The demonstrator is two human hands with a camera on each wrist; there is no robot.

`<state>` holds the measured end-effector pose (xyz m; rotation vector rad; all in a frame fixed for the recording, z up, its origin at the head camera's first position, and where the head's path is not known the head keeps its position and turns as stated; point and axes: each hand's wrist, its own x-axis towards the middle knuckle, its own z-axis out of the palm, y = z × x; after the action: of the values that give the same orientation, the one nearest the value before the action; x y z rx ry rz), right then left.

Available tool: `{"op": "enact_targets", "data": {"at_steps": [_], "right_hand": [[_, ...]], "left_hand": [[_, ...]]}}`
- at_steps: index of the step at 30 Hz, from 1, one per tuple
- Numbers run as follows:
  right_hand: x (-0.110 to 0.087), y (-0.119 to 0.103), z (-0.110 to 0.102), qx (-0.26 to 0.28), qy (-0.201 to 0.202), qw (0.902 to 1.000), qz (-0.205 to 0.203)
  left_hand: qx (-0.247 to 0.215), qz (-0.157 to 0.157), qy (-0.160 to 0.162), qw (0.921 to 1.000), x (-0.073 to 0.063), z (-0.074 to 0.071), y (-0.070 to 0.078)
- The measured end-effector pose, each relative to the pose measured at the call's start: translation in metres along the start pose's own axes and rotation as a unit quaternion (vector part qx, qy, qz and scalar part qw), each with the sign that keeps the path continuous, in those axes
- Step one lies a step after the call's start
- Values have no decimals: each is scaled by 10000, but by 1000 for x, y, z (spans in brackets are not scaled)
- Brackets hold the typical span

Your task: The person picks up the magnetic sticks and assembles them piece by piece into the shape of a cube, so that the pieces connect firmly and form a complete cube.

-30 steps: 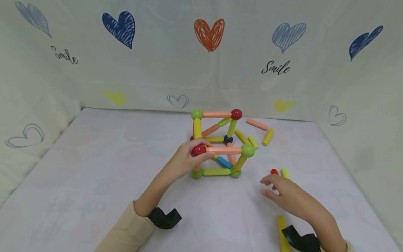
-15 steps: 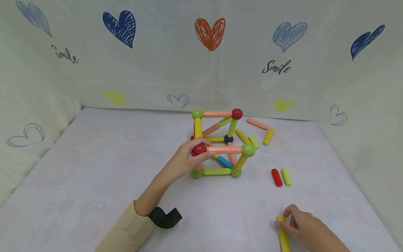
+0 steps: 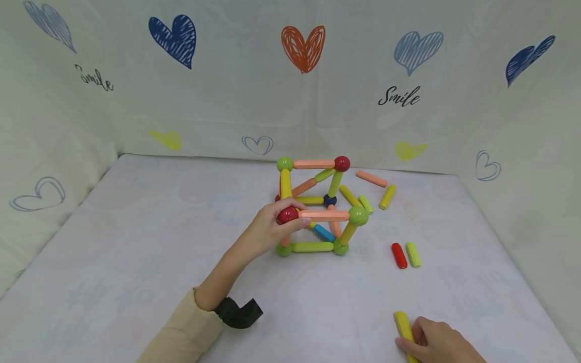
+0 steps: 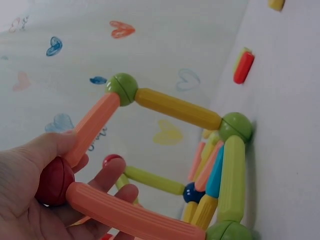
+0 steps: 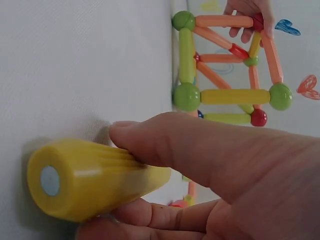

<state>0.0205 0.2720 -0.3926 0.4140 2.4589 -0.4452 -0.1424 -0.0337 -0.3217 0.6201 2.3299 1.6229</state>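
In the head view a frame of coloured rods and balls stands mid-table. My left hand (image 3: 268, 229) grips its near upper left corner, around the red ball (image 3: 288, 215) and the end of the salmon rod (image 3: 324, 216). The left wrist view shows the thumb on a salmon rod (image 4: 95, 131) beside that red ball. Down at the near right, my right hand (image 3: 439, 343) pinches a yellow rod (image 3: 403, 327) between thumb and fingers. Seen from the right wrist, this yellow rod (image 5: 90, 177) has a pale round disc in its end and lies at the tabletop.
A red rod (image 3: 399, 256) and a short lime rod (image 3: 413, 254) lie side by side right of the frame. Behind them are a salmon rod (image 3: 371, 178), a yellow rod (image 3: 388, 197) and more loose rods. A heart-printed cloth (image 3: 218, 101) hangs behind the table.
My right hand has moved from beside the red rod down to the yellow rod and now pinches it; the rod's far end has shifted slightly left. The left hand has stayed put.
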Motion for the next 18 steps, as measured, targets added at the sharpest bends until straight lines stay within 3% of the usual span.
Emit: {"op": "enact_targets", "data": {"at_steps": [10,15,18], "right_hand": [[0,-34,-16,616,702,9916,-892],[3,-67,-25,1170,810,9715,-1896],[7,-90,-30,1638,847,9515,-2463]], "left_hand": [[-12,-38,0,10000,0,-1,0],[-59,-59,9,10000,0,0,0],[-68,-64,15,10000,0,0,0]]}}
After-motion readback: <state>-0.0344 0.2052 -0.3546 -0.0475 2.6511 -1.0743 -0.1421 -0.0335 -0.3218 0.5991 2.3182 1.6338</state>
